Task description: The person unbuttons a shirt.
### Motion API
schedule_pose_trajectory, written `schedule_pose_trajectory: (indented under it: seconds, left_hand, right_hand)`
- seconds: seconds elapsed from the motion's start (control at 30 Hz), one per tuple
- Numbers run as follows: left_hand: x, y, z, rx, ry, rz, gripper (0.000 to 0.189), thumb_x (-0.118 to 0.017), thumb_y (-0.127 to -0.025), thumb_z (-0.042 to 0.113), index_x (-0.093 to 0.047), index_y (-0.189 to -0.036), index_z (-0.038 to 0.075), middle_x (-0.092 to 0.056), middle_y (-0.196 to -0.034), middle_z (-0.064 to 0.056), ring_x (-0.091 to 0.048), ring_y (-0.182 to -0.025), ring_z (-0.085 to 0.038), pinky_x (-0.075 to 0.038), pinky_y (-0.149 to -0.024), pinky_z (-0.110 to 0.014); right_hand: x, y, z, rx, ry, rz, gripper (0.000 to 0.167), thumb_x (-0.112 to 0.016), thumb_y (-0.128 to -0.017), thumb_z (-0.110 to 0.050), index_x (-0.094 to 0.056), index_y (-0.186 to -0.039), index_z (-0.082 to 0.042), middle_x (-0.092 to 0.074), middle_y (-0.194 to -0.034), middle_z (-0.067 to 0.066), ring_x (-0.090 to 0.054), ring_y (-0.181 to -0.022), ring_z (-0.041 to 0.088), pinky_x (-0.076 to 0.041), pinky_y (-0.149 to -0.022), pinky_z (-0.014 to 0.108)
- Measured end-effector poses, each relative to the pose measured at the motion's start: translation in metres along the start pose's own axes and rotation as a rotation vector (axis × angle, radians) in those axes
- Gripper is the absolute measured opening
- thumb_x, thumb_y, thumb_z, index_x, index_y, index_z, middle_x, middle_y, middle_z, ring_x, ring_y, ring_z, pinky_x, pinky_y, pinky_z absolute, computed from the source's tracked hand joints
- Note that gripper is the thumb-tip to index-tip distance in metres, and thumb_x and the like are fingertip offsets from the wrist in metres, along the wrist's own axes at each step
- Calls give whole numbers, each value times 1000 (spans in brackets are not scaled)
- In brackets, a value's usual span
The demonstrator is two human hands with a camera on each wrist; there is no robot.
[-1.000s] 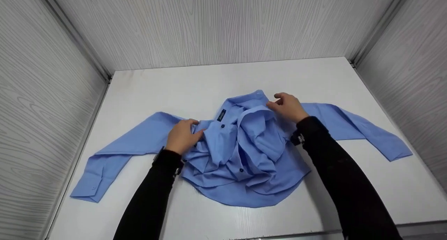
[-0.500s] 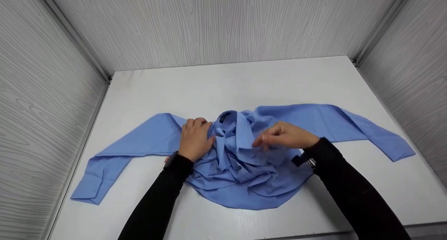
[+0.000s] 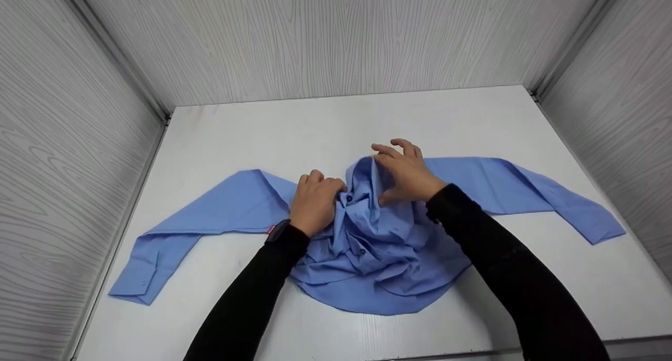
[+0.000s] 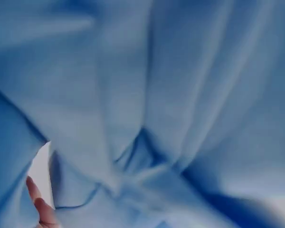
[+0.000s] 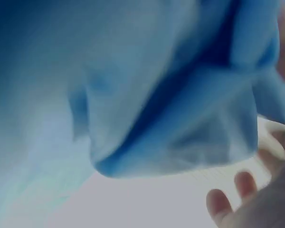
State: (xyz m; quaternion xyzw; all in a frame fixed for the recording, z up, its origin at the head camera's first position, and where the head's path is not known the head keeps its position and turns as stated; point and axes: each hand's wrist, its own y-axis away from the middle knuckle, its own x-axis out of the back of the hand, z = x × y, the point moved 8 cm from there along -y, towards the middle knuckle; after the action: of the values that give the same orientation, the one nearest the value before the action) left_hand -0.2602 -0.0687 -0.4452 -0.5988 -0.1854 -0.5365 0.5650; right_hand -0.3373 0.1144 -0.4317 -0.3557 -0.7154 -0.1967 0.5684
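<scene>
A light blue long-sleeved button-up shirt (image 3: pixel 388 287) lies bunched on the white table, its sleeves spread to either side. My left hand (image 3: pixel 313 203) holds the bunched cloth just left of the collar, its fingertips partly hidden. Over the right side of the raised collar (image 3: pixel 362 172), my right hand (image 3: pixel 407 174) takes cloth between thumb and forefinger, the other fingers spread. Folds of the shirt fill most of the left wrist view, where part of a finger (image 4: pixel 35 197) shows. Dark buttons (image 3: pixel 362 251) show along the front placket.
The white table (image 3: pixel 262 135) extends around the shirt. Wood-grain panels (image 3: pixel 336 41) enclose it at the back and both sides. A small red tag (image 3: pixel 271 229) peeks out by the left wrist. The table's front edge (image 3: pixel 451 354) runs along the bottom.
The right hand came down to the collar, then went up and left to its right side. The left hand shifted right along the cloth. The collar drew together and the neck label is now hidden.
</scene>
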Motion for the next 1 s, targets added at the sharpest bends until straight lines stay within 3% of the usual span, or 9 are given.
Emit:
schedule_pose_trajectory:
  seconds: [0.1,0.17,0.3,0.43,0.57,0.67,0.73,0.83,1.0]
  left_hand:
    - [13,-5,7,-44,56,-4,20,-54,-108,7,-74,-111,10,-75,-93,-12,-58,-94,-33,-44,-92,-49]
    - [26,-10,10,-64,131,-4,18,-54,-108,6,-71,-113,7,-73,-96,-14,-62,-96,-35,-47,-96,-50]
    - [58,-22,13,-97,268,2,12,-57,-106,6,-65,-115,4,-72,-101,-16,-66,-94,-35,-52,-93,-51]
    - [77,-29,13,-71,473,-82,21,-62,-107,17,-58,-124,4,-70,-107,-15,-66,-92,-29,-53,-86,-45]
    - [79,-27,6,32,820,-261,62,-58,-106,59,-54,-143,9,-66,-125,-13,-65,-108,-23,-51,-95,-39]
    - [75,-23,3,75,977,-344,102,-54,-86,90,-48,-156,15,-61,-142,-10,-61,-125,-24,-47,-108,-42]
    - [72,-20,2,74,950,-343,124,-57,-71,99,-37,-165,21,-52,-156,-7,-56,-134,-25,-45,-114,-45]
    - [68,-16,6,48,816,-265,137,-75,-66,91,-18,-172,27,-28,-176,0,-49,-147,-27,-47,-118,-51]
    - [71,-18,21,-82,583,75,111,-93,-83,35,-27,-168,7,-30,-175,-13,-46,-152,-30,-48,-119,-44]
  right_hand:
    - [14,2,-6,90,-100,16,39,-95,-81,-23,-73,-108,-7,-55,-162,9,-23,-162,46,-11,-128,71]
    - [29,4,-13,137,-195,20,29,-91,-86,-17,-65,-90,-7,-70,-142,12,-32,-161,42,-10,-130,68]
    - [60,7,-31,160,-397,-28,37,-87,-91,-17,-60,-113,-5,-68,-130,14,-55,-145,36,-33,-127,57]
    - [93,11,-46,191,-439,-15,51,-84,-94,-17,-62,-140,-9,-71,-132,8,-69,-118,24,-53,-101,37]
    - [133,16,-49,243,-509,253,20,-81,-93,-3,-77,-113,-4,-76,-109,-1,-67,-98,11,-52,-88,22]
    - [161,23,-46,243,-552,519,18,-80,-92,3,-76,-110,2,-74,-106,-13,-68,-98,5,-52,-90,19]
    - [174,28,-45,221,-564,661,17,-80,-93,1,-75,-109,4,-73,-105,-18,-68,-97,3,-53,-89,20]
    - [185,33,-44,178,-582,809,15,-79,-94,-1,-74,-107,6,-72,-102,-18,-67,-94,4,-52,-88,22]
    - [194,41,-43,147,-639,922,14,-79,-92,2,-72,-102,9,-70,-97,-13,-63,-90,7,-48,-86,23]
